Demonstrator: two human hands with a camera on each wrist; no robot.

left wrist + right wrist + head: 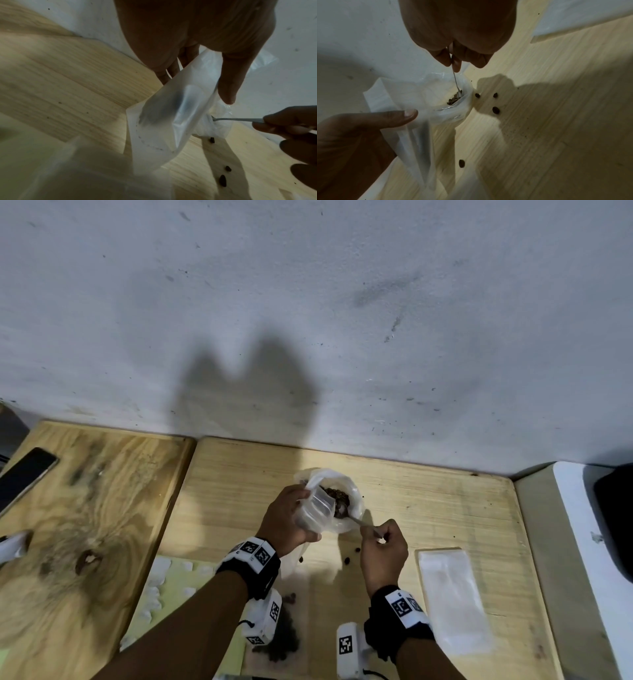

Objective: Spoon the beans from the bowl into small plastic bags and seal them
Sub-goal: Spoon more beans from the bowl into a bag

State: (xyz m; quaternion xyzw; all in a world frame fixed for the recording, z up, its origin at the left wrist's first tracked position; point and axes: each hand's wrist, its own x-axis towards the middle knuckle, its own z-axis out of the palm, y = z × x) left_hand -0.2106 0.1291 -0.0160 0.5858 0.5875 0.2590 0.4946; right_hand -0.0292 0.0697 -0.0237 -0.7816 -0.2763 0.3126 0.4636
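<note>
In the head view my left hand (pixel 301 508) grips a small clear plastic bag (pixel 317 510) with its mouth held up beside the bowl (pixel 354 501), which looks wrapped in white plastic. Brown beans (pixel 337 496) fill the bowl. My right hand (pixel 382 537) pinches the handle of a metal spoon (pixel 358 521) whose tip sits in the beans. The right wrist view shows the spoon (pixel 455 79) dipping into the beans (pixel 454 98), with the small bag (pixel 412 135) under my left thumb. In the left wrist view my thumb presses the bag (pixel 164 121); the spoon (pixel 240 119) comes in from the right.
Loose beans (pixel 347 559) lie on the wooden table in front of the bowl. A stack of flat empty bags (pixel 452 594) lies at the right. A phone (pixel 24 474) rests on the left board. A dark heap of beans (pixel 284 635) sits near the front edge. A grey wall stands close behind.
</note>
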